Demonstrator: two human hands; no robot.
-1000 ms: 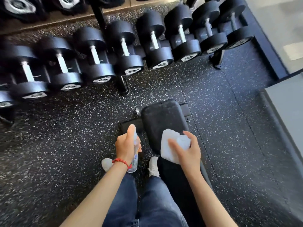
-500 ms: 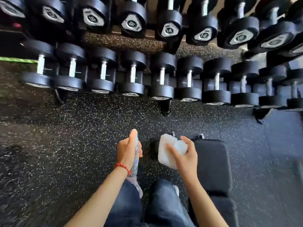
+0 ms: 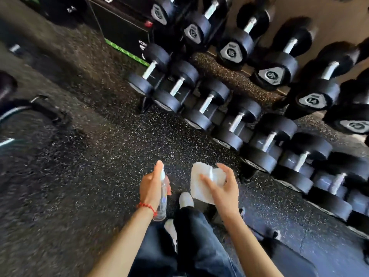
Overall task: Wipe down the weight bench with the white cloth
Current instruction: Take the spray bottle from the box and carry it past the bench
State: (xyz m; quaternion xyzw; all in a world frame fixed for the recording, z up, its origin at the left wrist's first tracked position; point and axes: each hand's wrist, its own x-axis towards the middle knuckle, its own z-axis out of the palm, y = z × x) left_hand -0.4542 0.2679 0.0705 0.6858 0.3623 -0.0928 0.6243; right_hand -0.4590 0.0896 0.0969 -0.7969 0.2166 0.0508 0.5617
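My right hand (image 3: 224, 186) grips a folded white cloth (image 3: 199, 185) in the air over the speckled floor, in front of my legs. My left hand (image 3: 150, 186) is wrapped around a clear spray bottle (image 3: 162, 198), held upright with a finger on its nozzle. The black weight bench (image 3: 287, 258) shows only as a dark padded corner at the bottom right, behind and to the right of my right forearm. Neither hand touches it. The picture is smeared by motion.
A two-tier rack of black dumbbells (image 3: 235, 120) runs diagonally from the upper middle to the right edge. A black box with a green stripe (image 3: 123, 37) stands at the top. Dark equipment (image 3: 12, 108) sits at the left edge. My white shoes (image 3: 185, 199) stand on the rubber floor.
The view has swung left and tilted. The bench slid from under my right hand to the bottom right corner. Both hands keep their hold on bottle and cloth.
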